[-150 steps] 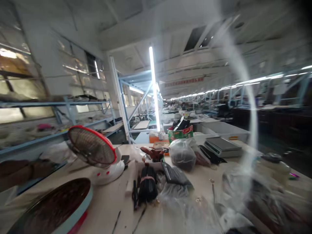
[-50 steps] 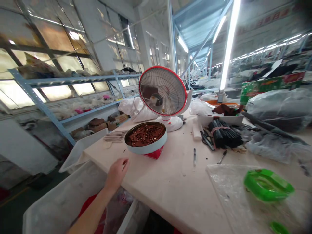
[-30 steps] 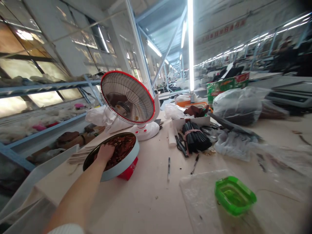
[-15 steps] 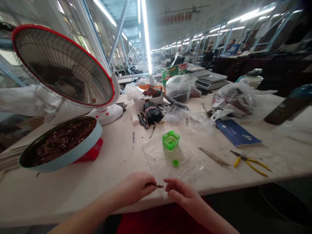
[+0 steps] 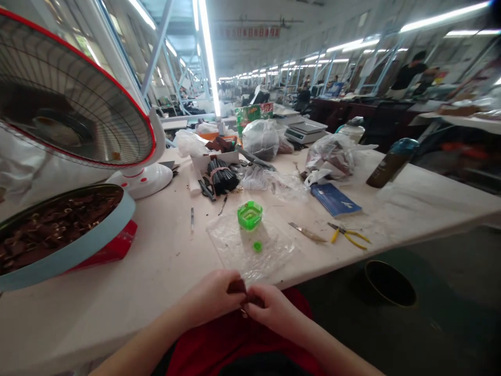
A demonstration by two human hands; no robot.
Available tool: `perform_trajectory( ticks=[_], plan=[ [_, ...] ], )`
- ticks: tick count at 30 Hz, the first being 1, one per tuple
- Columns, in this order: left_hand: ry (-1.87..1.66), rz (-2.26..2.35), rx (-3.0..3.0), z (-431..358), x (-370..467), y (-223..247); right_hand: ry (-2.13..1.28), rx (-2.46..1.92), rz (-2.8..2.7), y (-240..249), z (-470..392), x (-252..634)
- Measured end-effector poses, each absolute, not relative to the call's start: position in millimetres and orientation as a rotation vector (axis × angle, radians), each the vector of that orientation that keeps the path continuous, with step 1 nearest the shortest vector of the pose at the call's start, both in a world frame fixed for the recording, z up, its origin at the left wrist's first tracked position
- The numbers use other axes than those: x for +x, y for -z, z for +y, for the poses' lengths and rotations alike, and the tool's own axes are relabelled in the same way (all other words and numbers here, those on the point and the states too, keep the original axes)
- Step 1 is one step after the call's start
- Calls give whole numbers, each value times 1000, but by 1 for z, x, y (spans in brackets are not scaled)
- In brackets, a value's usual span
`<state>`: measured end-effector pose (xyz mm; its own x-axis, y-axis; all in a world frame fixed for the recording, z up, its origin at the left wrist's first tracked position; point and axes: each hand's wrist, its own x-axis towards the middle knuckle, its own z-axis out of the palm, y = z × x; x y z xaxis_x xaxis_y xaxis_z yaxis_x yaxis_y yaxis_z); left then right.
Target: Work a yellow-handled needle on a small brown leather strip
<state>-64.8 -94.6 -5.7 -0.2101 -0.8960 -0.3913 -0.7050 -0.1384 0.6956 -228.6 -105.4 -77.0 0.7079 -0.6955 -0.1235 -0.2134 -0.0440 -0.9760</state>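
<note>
Evidently both hands are busy: the left hand (image 5: 217,297) pinches a small brown piece (image 5: 237,286), and the right hand (image 5: 270,308) closes its fingertips on brown material just beside it. Whether that is one piece or two cannot be told. The grip hides most of it, with a glint showing underneath.

Both hands meet just off the near edge of the desk (image 5: 164,266), above a red garment (image 5: 230,337), so a slackened pinch would probably drop the work onto the lap or the floor.

Beyond them lies a clear plastic sheet (image 5: 223,237) bearing a green dish (image 5: 249,216) and a small green cap (image 5: 257,246); a forearm catching the wrinkled sheet could drag and spill the dish. To the right, a narrow blade (image 5: 307,233) lies bare near the yellow-handled pliers (image 5: 349,236), and a careless reach might nick a finger.

Leftward, the round tin (image 5: 96,239) of brown pieces rests on a red support (image 5: 117,243); knocked, it might tip.
</note>
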Motion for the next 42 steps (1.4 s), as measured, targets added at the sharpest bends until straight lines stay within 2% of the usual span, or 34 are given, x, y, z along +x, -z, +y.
perform_trajectory(
  ticks=[5,12,21,29,32,37,42],
  plan=[
    [1231,-1376,1690,-94,-88,43,727,-1268,836,84,-112,-232],
    [1517,-1016,1508,-93,-108,77,936,-1026,917,90,-122,-240],
    [1477,-996,1492,-92,-114,71,815,-1084,902,89,-126,-246],
    [1559,-916,1417,-85,-104,68,743,-938,886,95,-123,-242],
    [1524,-938,1469,-84,-103,72,732,-1009,898,97,-120,-238],
    [1397,-1115,1593,-87,-97,80,715,-1389,901,96,-125,-243],
    [1024,-1108,1944,-87,-25,93,699,-1707,1261,105,-175,-308]
  ],
)
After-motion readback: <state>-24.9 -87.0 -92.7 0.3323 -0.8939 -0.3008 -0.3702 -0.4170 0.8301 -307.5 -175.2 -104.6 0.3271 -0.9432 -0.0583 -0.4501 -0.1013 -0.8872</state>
